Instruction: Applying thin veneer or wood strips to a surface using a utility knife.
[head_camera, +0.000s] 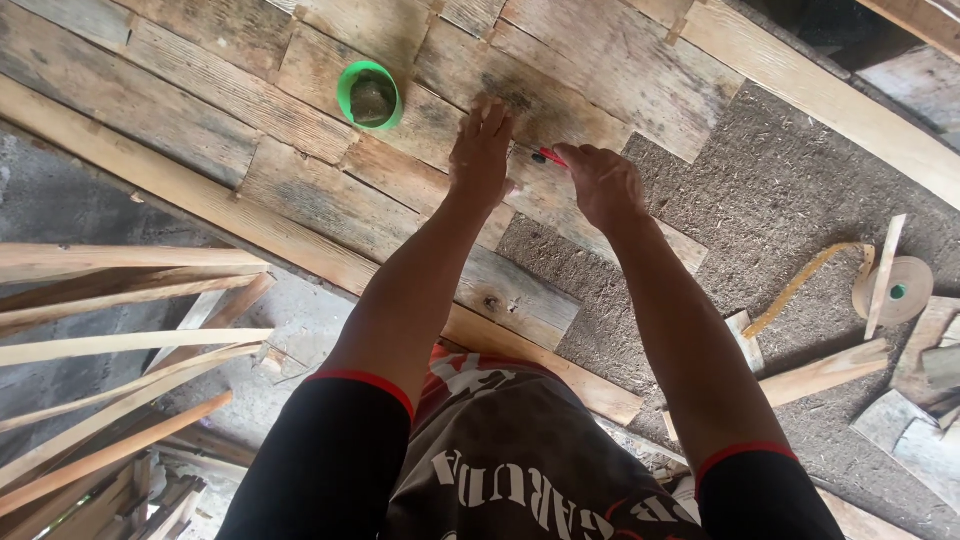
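Right now the left hand (480, 150) lies flat and spread, palm down, on the weathered wooden planks (330, 190) that cover the surface, holding nothing and pressing a board in place. Just to its right, the right hand (600, 185) is closed around a small red-handled tool (548, 156), whose tip points toward the left hand's fingers and meets the plank between the two hands. What kind of tool it is cannot be told; most of it is hidden in the fist.

Beyond the left hand, a little to its left, stands a green cup (370, 95) with something dark inside. Well to the right of the right hand, a roll of tape (895, 290) lies on the grey fibrous board (790, 190), among wood offcuts (825, 372).

To do this well, I judge that the flat hand should keep firm, even pressure so the plank cannot shift, with its fingertips clear of the tool tip. The tool hand should work in short, controlled moves, wrist low and close to the wood.
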